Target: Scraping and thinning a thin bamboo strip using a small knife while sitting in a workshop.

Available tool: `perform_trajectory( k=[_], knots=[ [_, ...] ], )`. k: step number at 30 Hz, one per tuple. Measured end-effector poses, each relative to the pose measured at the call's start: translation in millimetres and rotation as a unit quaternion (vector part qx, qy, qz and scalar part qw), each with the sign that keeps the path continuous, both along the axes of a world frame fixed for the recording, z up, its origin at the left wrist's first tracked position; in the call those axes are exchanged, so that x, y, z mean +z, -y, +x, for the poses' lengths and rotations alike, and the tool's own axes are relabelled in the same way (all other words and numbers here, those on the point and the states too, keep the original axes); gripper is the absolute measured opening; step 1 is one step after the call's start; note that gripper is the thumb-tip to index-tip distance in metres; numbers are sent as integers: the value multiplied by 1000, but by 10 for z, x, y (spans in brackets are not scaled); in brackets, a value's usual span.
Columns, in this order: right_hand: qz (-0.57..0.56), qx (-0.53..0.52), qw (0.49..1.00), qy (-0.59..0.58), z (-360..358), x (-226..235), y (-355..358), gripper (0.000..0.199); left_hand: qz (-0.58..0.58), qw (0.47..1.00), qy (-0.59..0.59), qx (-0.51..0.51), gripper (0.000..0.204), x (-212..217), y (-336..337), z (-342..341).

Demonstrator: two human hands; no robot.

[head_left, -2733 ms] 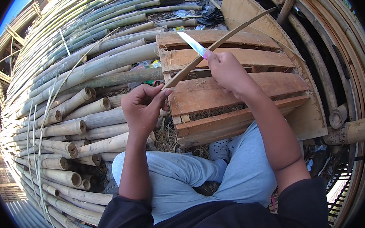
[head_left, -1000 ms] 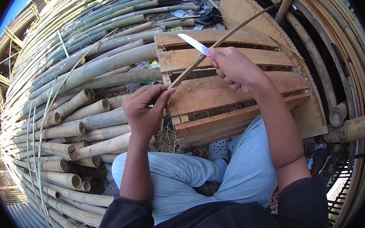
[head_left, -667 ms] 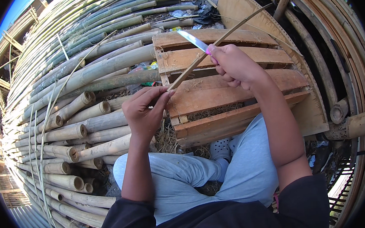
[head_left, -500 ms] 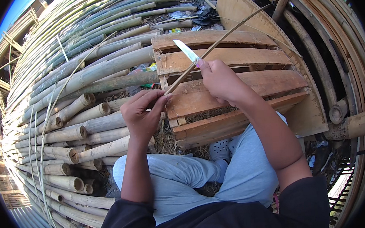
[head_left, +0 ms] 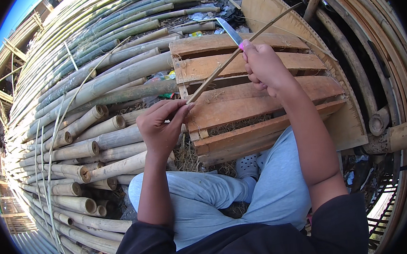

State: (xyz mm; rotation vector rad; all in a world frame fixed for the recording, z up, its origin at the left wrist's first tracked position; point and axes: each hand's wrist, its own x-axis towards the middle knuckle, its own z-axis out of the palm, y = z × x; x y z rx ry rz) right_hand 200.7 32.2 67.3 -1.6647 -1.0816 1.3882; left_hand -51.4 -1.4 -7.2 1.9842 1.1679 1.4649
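Note:
A long, thin bamboo strip (head_left: 219, 69) slants over the wooden crate, rising from lower left to upper right. Its near end is pinched between the thumb and fingers of my left hand (head_left: 161, 123), at the crate's left edge. My right hand (head_left: 266, 68) is wrapped round the handle of a knife (head_left: 230, 32), which shows a bit of pink by the thumb. The blade points up and left, and its base meets the strip beyond the middle. Most of the handle is hidden in my fist. Beneath both hands is the slatted wooden crate (head_left: 258, 102).
Stacked bamboo poles (head_left: 119, 138) fill the left side, with thin loose strips (head_left: 50, 161) lying across them. A brown board (head_left: 271, 9) stands behind and right of the crate. More poles (head_left: 350, 60) run along the right. Plastic litter (head_left: 162, 76) lies between poles and crate.
My right hand and the knife have slid up and right along the bamboo strip, away from my left hand. The left hand keeps its pinch nearly in place.

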Motion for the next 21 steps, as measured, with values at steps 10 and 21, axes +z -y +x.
perform_trajectory(
  k=[10,21],
  knots=[
    [-28,89,995,29,-226,109,208,39,-53,998,36,5,11,-22,-10,-70],
    [180,25,961,207,-311,-304,27,54,28,999,-18,-11,11,-32,-25,-22]
  ],
)
